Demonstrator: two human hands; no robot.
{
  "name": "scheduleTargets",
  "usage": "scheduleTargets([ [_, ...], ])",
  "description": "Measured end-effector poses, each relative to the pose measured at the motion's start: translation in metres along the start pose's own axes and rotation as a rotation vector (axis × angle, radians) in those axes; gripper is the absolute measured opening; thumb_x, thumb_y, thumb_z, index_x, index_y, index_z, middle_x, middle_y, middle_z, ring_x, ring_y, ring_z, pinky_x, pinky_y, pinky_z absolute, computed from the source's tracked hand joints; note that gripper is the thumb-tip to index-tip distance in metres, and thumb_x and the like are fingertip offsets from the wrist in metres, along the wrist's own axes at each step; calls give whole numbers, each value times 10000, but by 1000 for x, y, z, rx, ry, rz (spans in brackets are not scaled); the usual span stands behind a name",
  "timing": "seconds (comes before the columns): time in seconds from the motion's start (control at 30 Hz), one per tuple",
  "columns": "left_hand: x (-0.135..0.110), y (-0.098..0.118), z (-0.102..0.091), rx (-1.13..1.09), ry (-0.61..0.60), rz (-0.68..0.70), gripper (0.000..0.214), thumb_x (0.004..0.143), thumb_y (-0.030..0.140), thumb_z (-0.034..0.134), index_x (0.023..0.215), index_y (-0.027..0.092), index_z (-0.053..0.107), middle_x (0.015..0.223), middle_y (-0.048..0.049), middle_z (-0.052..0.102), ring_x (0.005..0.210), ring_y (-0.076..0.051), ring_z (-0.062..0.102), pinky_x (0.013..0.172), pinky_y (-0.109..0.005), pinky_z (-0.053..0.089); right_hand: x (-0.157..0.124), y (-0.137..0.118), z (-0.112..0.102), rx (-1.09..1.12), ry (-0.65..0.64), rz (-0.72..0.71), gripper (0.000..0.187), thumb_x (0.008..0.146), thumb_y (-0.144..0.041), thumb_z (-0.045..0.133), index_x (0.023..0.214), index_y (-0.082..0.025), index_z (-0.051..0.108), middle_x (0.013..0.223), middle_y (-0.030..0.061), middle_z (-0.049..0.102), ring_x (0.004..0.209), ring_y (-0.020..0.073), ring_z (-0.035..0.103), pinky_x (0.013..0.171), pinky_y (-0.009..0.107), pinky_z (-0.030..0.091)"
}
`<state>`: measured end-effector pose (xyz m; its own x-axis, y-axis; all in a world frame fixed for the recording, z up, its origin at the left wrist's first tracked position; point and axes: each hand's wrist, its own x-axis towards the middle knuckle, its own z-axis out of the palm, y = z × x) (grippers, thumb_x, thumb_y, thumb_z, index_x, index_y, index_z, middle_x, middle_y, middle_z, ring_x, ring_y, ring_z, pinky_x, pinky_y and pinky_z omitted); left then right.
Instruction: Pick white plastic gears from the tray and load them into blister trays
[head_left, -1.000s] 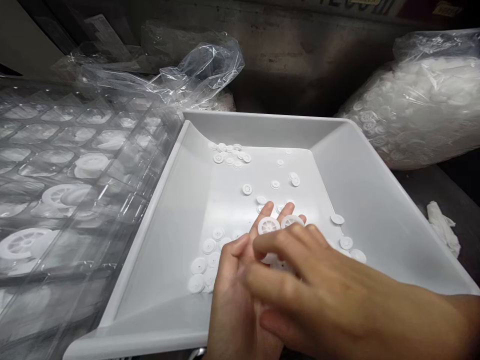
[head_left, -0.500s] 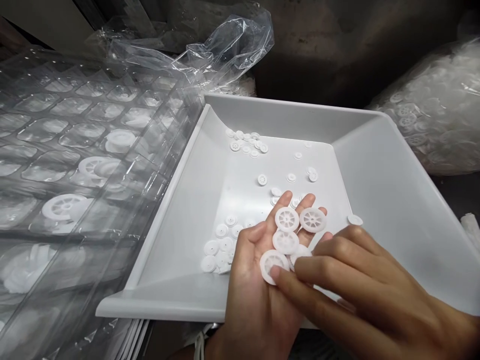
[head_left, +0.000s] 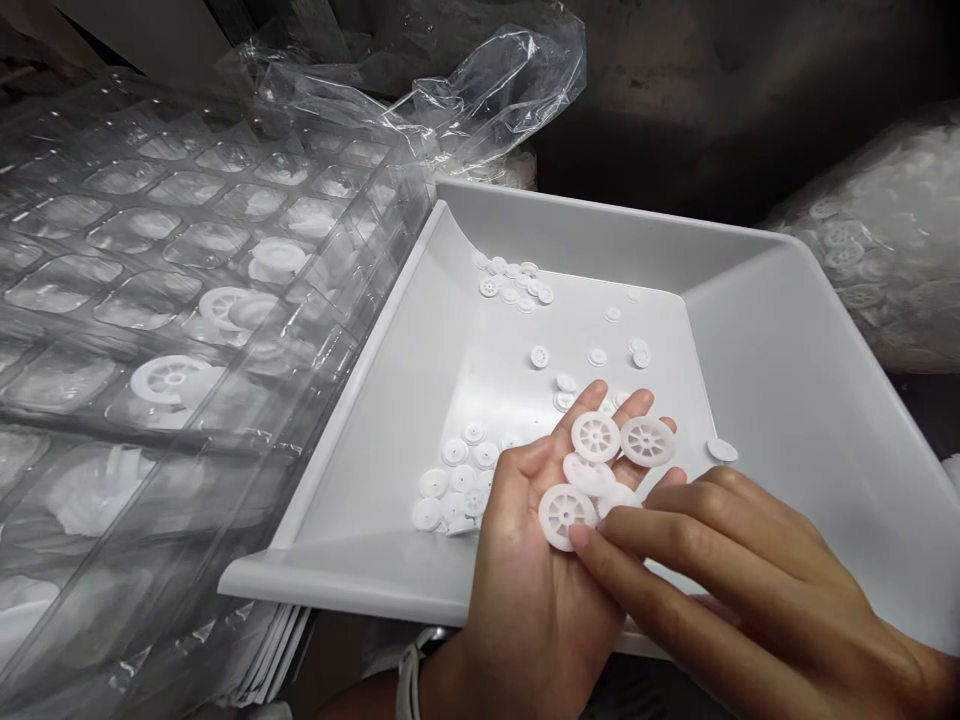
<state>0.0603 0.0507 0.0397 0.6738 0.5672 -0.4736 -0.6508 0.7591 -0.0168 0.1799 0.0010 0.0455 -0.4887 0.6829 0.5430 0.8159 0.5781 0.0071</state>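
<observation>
The view has swung, so the shallow white plastic tray point(head_left: 787, 400) sits further right, and the index fingertip point(head_left: 577, 536) of the right hand point(head_left: 739, 590) now rests at the edge of the lowest of five white plastic spoked wheels point(head_left: 595, 436) on the left hand point(head_left: 536, 590). The left hand lies open over the tray's near part, palm up, fingers spread and pointing away, carrying the wheels. They lie mostly flat, faces up, axle holes toward the camera, one tilted against its neighbour. The right hand comes in from the right, fingers loosely curved and pointing left, touching the wheels without pinching. Smaller white plastic wheels point(head_left: 454, 480) lie scattered on the tray floor, and a white disc point(head_left: 721, 450) sits near its right slope. Left of the tray lies a clear plastic blister tray point(head_left: 187, 240) holding wheels; a clear bag of wheels point(head_left: 877, 260) sits to the right.
</observation>
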Motion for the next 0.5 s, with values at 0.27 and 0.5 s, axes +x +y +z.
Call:
scheduleTargets([
  [0.27,0,1,-1,7,-36,-11,486,913,315,366,1351,139,482,1273,-137,615,1118,-219,620,935,-304,471,0,0,0,162,4,76,213,919,-111,452,933,-131,663,835,62,628,735,166,561,622,338,427],
  [0.5,0,0,-2,-10,-14,-21,473,917,337,385,1338,163,509,1283,-123,611,1134,-228,608,946,-308,460,-3,0,-1,245,18,98,168,904,-158,529,963,-113,680,852,70,638,711,167,544,601,342,405],
])
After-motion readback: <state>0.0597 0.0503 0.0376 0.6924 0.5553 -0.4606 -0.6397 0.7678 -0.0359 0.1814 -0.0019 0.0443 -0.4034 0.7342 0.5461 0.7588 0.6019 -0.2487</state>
